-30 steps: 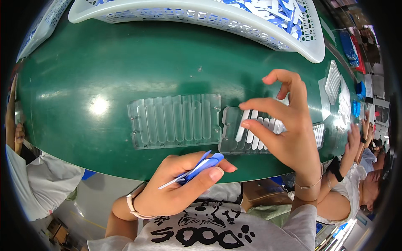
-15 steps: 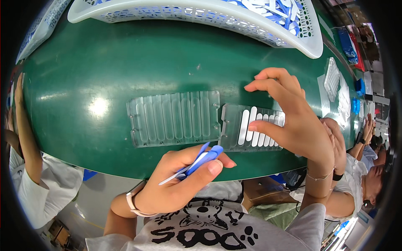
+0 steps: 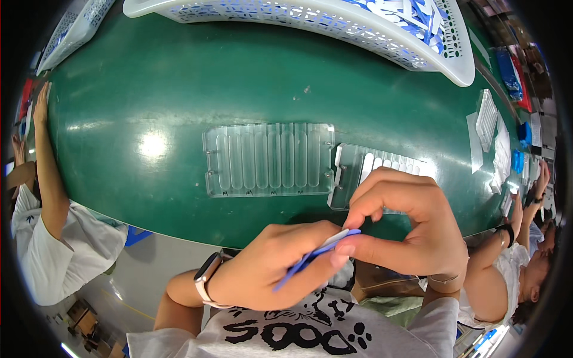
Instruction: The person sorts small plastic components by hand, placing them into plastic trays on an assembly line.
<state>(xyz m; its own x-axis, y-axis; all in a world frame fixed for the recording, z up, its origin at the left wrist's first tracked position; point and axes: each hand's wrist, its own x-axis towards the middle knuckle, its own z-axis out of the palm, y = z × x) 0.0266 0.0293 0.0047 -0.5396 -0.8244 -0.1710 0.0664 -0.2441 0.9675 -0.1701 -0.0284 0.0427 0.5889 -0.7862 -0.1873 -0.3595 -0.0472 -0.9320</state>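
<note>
My left hand (image 3: 268, 262) is closed around a small bunch of flat, round-ended blue and white plastic strips (image 3: 313, 255). Thumb and forefinger of my right hand (image 3: 418, 224) pinch the far end of that bunch, close to the left fingertips. Beyond my hands lies a clear plastic tray (image 3: 210, 143) with long rounded slots, none of them holding a strip. Beside it on the right, a second clear tray (image 3: 339, 190) carries a row of white strips (image 3: 368, 162); my right hand hides much of it.
A white perforated basket (image 3: 250, 17) full of blue and white strips stands at the far side of the green table (image 3: 179, 71). Another basket (image 3: 74, 42) is at far left. A clear tray (image 3: 486, 119) lies at right. Other people sit on both sides.
My right hand has come down from the filled tray to the strips in my left hand and pinches them. The view has shifted slightly, so the trays appear further right.
</note>
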